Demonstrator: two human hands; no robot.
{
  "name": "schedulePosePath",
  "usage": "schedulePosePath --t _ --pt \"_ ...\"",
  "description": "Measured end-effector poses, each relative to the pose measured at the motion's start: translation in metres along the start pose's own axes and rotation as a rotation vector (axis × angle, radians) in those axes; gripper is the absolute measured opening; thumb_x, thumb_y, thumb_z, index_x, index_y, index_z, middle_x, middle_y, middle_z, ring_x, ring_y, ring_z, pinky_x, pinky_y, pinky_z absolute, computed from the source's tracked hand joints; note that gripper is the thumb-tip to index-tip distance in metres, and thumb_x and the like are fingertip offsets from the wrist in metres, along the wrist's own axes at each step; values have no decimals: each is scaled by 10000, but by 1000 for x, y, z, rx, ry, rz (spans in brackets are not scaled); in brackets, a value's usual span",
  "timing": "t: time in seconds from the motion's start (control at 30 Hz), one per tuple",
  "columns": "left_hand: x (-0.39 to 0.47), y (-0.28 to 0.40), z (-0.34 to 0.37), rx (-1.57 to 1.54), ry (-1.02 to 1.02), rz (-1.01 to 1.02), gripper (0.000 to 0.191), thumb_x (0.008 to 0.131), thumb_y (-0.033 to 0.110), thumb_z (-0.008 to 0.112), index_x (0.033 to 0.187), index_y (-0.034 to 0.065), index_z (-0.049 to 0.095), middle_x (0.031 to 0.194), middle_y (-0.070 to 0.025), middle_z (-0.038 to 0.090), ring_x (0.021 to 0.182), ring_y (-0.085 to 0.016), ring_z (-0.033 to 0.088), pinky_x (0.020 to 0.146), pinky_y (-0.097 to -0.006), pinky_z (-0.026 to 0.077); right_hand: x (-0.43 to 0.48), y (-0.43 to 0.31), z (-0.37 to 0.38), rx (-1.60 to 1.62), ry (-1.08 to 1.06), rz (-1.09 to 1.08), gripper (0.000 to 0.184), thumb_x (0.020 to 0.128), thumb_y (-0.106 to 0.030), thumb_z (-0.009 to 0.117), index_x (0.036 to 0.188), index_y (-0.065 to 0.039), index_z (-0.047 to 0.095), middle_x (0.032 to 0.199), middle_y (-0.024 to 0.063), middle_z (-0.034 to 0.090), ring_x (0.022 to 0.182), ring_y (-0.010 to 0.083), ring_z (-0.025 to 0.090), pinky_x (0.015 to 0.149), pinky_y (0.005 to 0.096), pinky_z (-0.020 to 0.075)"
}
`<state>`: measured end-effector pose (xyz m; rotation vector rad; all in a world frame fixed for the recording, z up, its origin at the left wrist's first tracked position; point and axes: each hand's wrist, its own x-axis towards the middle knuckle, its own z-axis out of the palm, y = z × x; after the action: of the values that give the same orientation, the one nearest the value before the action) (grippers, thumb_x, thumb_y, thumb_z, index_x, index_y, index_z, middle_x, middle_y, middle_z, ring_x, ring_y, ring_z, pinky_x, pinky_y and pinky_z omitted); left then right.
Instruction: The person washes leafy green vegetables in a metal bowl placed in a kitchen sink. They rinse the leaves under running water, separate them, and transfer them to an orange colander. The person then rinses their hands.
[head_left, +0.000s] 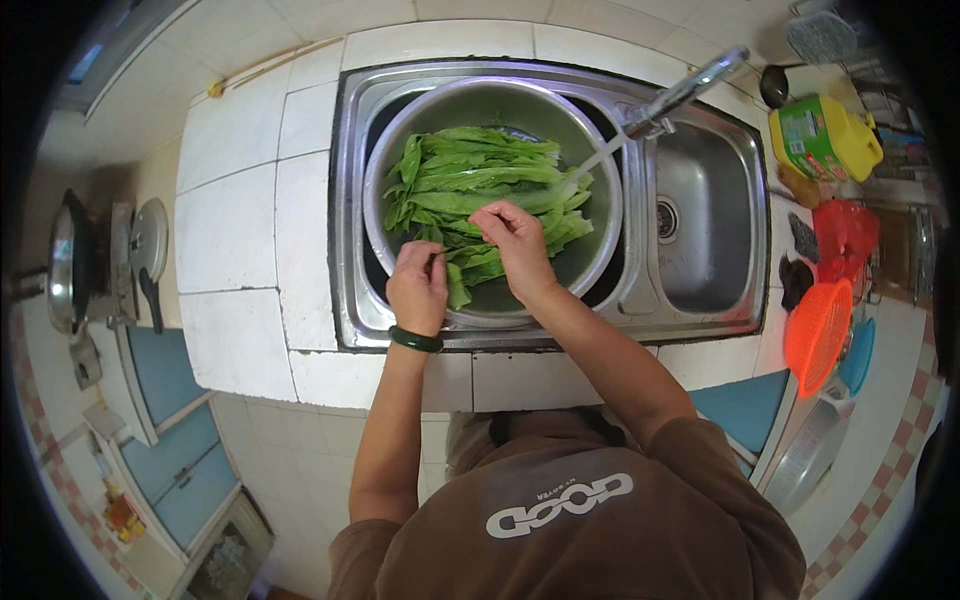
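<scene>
A large round metal basin (615, 217) sits in the left bowl of a double stainless-steel sink. Long green leafy stalks (480, 180) lie in it in water. Water runs from the chrome faucet (675, 97) onto the leaves' right part. My left hand (418, 281), with a dark green bangle at the wrist, pinches a green leaf at the basin's near left edge. My right hand (514, 244) is over the leaves right of it, thumb and fingertips together; whether something thin is between them cannot be told.
The right sink bowl (705, 217) has a drain. Along the right stand a yellow jug (825, 139), a red plastic bag (846, 236), an orange plastic basket (817, 337) and a ladle (774, 86). White tiled counter (225, 232) surrounds the sink; a pan (67, 262) is at far left.
</scene>
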<state>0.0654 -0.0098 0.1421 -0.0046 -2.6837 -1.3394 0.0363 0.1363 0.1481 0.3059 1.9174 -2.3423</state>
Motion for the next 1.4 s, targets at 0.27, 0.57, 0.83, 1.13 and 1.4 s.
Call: schedulePosePath --t 0.27,0.57,0.83,1.13,1.4 --pt "16 43 -18 -31 104 82 157 819 -31 539 961 17 588 975 -133 564 781 -250 568 644 -291 467 -40 -22 -98 382 55 179 68 863 -84 516 859 -33 561 754 26 529 643 102 457 607 229 372" --pt "87 85 87 -430 -316 91 150 829 8 526 923 31 641 845 -138 627 748 -271 603 685 -336 472 -94 -40 -184 286 355 196 141 889 -118 559 957 -3 607 755 17 574 635 71 506 575 188 408" --pt "90 32 197 386 -511 437 447 794 210 629 1209 93 511 1233 -150 524 1086 -320 515 897 -406 436 -139 -29 -230 162 509 219 132 902 -176 559 921 -58 616 723 4 599 600 55 527 546 186 422" --pt "43 18 193 544 -619 469 673 840 123 565 1423 123 227 1447 -77 301 1350 -274 243 1079 -530 148 -175 -83 -313 116 654 131 197 889 -246 580 808 -68 598 672 -12 549 577 53 478 519 193 384" --pt "44 22 198 657 -661 370 674 844 91 541 1428 132 206 1453 -71 280 1358 -263 217 1079 -549 135 -155 -205 -482 -325 868 -95 452 915 -432 448 604 -107 494 543 -8 439 474 86 366 436 249 266"
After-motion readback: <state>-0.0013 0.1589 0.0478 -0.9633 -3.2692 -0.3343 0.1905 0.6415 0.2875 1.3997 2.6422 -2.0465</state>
